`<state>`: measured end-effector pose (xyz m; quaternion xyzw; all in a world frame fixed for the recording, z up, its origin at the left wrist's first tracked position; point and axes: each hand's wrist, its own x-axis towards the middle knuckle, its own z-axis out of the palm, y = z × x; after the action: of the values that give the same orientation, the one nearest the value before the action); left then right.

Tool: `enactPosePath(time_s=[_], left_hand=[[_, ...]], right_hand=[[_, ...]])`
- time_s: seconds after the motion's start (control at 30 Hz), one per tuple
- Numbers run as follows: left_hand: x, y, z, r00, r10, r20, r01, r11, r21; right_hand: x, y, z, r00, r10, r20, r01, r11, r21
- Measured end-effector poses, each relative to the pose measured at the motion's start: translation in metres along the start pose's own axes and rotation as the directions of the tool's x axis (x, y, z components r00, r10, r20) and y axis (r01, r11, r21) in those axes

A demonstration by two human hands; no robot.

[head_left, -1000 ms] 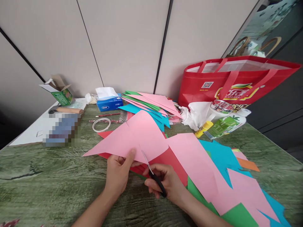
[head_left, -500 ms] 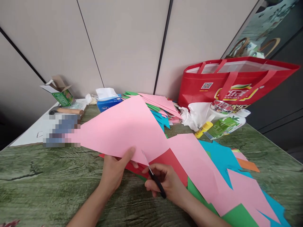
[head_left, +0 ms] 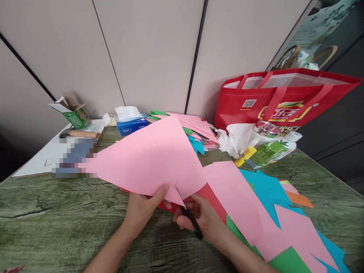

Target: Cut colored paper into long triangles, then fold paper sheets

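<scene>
My left hand (head_left: pixel 146 206) pinches the lower edge of a large pink sheet of paper (head_left: pixel 153 155), thumb on top. Black-handled scissors (head_left: pixel 192 222) are in my right hand (head_left: pixel 203 218), its fingers wrapped round the handle. The blades reach into the pink sheet from its lower edge, just right of my left thumb. One blade shows on top of the paper, and the other is hidden beneath it. Under the held sheet lies red paper (head_left: pixel 213 199), with green paper (head_left: pixel 237 235) below. More pink paper (head_left: pixel 241 201) and blue paper (head_left: pixel 264 185) spread to the right.
A pile of coloured paper (head_left: pixel 196 125) lies at the back, beside a blue tissue box (head_left: pixel 131 126). To the right stand a yellow glue stick (head_left: pixel 245 156), crumpled tissue (head_left: pixel 234 140) and a red bag (head_left: pixel 241 108). A hammer (head_left: pixel 82 133) and green box (head_left: pixel 75 117) are at left.
Both hands have shifted slightly right. The scissors have moved a little right and down with the pink sheet, whose corner beside the blades now hangs lower.
</scene>
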<state>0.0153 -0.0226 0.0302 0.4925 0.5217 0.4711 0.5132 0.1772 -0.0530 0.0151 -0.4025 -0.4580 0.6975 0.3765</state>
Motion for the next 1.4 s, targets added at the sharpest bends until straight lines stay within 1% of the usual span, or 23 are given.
enactPosePath(time_s=[0.2,0.33,0.5,0.73,0.87,1.07,1.3,1.33,1.4], left_hand=[[0.0003,0.002,0.0016,0.999,-0.014,0.039,0.016,0.997,-0.069],[0.0001,0.0017,0.0022,0.999,-0.019,0.044,0.023,0.994,-0.104],[0.0,0.0018,0.0016,0.998,0.003,0.058,0.003,0.994,-0.107],[-0.0003,0.0017,0.0014,0.998,-0.01,0.057,0.016,0.994,-0.104],[-0.0007,0.0032,0.0016,0.998,0.002,0.057,0.003,0.996,-0.093],[-0.0012,0.0058,0.0028,0.996,-0.007,0.085,0.018,0.99,-0.14],[-0.0006,-0.0005,0.0015,0.998,-0.013,0.057,0.02,0.993,-0.118],[-0.0001,-0.0009,0.0014,0.999,-0.007,0.032,0.011,0.993,-0.116],[0.0011,-0.0007,0.0016,0.997,0.033,-0.064,-0.042,0.989,-0.139]], right_hand=[[0.0009,0.0021,0.0004,1.0,-0.002,-0.028,0.002,1.0,-0.007],[0.0011,0.0028,0.0012,0.999,0.026,-0.048,-0.027,0.999,-0.019],[0.0011,0.0041,0.001,0.997,0.041,-0.059,-0.043,0.999,-0.021],[0.0009,0.0041,0.0019,0.992,0.082,-0.096,-0.086,0.996,-0.04],[0.0011,0.0058,0.0019,0.993,0.071,-0.094,-0.075,0.996,-0.04],[0.0009,0.0083,0.0002,0.993,0.068,-0.099,-0.075,0.994,-0.073],[0.0007,0.0041,0.0022,0.99,0.067,-0.126,-0.076,0.995,-0.069],[0.0005,0.0038,0.0023,0.989,0.072,-0.13,-0.081,0.995,-0.065],[0.0001,0.0038,0.002,0.987,0.077,-0.138,-0.085,0.995,-0.055]])
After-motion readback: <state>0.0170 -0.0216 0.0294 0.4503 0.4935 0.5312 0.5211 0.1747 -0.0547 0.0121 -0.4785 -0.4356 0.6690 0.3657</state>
